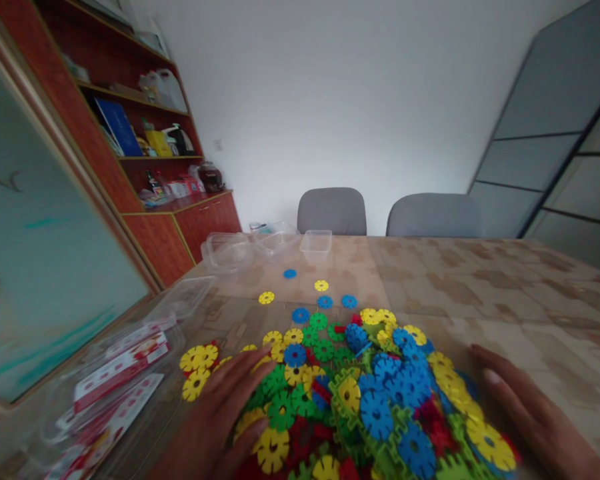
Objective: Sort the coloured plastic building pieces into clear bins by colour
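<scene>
A heap of plastic notched disc pieces [377, 410] in blue, yellow, green and red lies at the front of the table. Lime-green toothed pieces [347, 400] are mixed in among them. My left hand [217, 413] is at the heap's left side, fingers stretched forward over some yellow and green discs; whether it touches them I cannot tell. Flat beside the heap's right edge, my right hand [527, 403] has its fingers extended and holds nothing. Several loose blue and yellow discs, one a yellow disc [267, 297], lie beyond the heap.
Clear plastic containers [316, 243] stand at the table's far left edge. Packages with red and white printed cards [123, 367] lie at the left. Two grey chairs [331, 210] are behind the table. A reddish cabinet [207, 223] with shelves stands back left.
</scene>
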`<action>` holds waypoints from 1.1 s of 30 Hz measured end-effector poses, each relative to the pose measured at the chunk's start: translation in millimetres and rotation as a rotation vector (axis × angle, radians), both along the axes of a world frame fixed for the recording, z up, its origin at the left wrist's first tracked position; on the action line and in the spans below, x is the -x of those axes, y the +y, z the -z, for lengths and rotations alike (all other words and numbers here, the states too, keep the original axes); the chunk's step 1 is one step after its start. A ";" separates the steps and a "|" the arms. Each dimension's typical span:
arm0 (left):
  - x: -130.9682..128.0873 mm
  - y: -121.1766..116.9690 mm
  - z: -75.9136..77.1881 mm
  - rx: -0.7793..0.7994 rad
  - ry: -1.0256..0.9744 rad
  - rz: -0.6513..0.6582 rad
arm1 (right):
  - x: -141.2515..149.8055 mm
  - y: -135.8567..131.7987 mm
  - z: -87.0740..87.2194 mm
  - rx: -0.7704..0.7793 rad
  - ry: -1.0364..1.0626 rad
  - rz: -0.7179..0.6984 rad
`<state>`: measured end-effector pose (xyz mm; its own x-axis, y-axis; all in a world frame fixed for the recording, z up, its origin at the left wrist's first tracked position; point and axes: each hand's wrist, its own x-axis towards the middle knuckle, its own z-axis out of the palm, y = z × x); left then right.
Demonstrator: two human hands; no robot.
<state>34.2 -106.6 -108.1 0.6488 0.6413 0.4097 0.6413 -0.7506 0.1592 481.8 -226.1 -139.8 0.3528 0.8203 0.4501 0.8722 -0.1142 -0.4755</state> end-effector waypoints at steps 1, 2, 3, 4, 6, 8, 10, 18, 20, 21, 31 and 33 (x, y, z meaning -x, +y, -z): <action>10.0 4.2 9.2 0.022 -0.015 -0.113 | 3.3 -1.5 5.4 0.038 0.027 -0.004; 17.8 8.8 17.6 0.059 -0.022 -0.205 | 9.4 -1.0 8.9 0.073 0.062 -0.023; 23.2 13.6 24.6 0.103 -0.034 -0.288 | 17.3 1.4 11.0 0.105 0.102 -0.055; 26.2 18.1 30.0 0.145 -0.057 -0.356 | 26.1 5.6 12.1 0.124 0.139 -0.092; 25.8 24.8 35.4 0.228 -0.101 -0.434 | 43.3 17.9 13.6 0.138 0.200 -0.163; 19.3 26.9 34.5 0.322 -0.143 -0.444 | 57.2 32.1 16.1 0.130 0.250 -0.212; 9.3 24.8 30.2 0.425 -0.185 -0.401 | 67.8 45.3 18.6 0.109 0.298 -0.252; -41.3 5.0 5.2 0.742 -0.409 0.035 | 111.7 77.2 1.8 0.155 0.467 -0.444; -50.5 0.9 -5.7 0.773 -0.417 0.195 | 123.4 81.8 -7.0 0.196 0.477 -0.555; -52.4 0.1 -11.0 0.754 -0.398 0.245 | 127.1 84.8 -11.5 0.205 0.468 -0.620; 23.9 37.9 16.3 0.318 -0.160 -0.434 | 66.7 169.6 -4.2 0.027 0.302 -0.386; 27.9 38.5 21.5 0.396 -0.148 -0.478 | 69.0 178.5 2.0 0.056 0.307 -0.421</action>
<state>6.3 -68.2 -129.7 0.2081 0.9672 0.1457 0.8411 -0.2530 0.4781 412.9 -47.6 -141.8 0.0962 0.9393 0.3293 0.6694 0.1838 -0.7198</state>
